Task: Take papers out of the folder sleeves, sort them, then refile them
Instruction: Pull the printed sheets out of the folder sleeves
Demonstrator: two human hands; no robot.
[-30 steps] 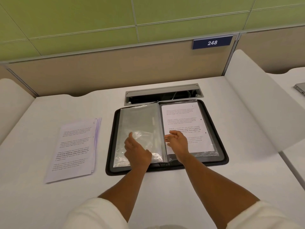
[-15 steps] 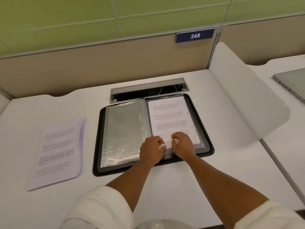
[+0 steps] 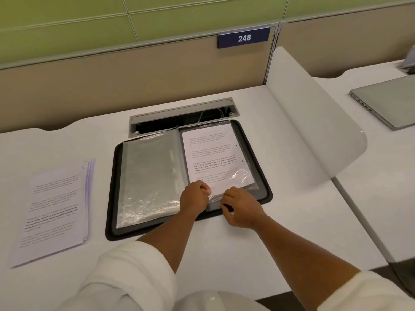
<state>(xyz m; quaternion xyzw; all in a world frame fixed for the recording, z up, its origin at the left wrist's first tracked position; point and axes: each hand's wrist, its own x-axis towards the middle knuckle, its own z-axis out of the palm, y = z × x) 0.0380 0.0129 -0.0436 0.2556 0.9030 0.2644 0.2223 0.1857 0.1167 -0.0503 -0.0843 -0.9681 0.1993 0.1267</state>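
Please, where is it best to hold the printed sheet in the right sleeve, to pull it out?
Probably its near bottom edge, from the front. The printed sheet lies flat inside the clear sleeve, and both the left hand and right hand work at that crinkled near end, seemingly the opening.

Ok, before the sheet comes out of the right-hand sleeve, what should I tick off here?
1. Folder lies open and flat: ok.
2. Printed sheet sits in the right sleeve: ok.
3. Left hand at the sleeve's near edge, fingers curled: ok.
4. Right hand pinching the near edge: cannot tell.
5. Stack of removed papers lies left of the folder: ok.
6. Left sleeves look empty: ok.
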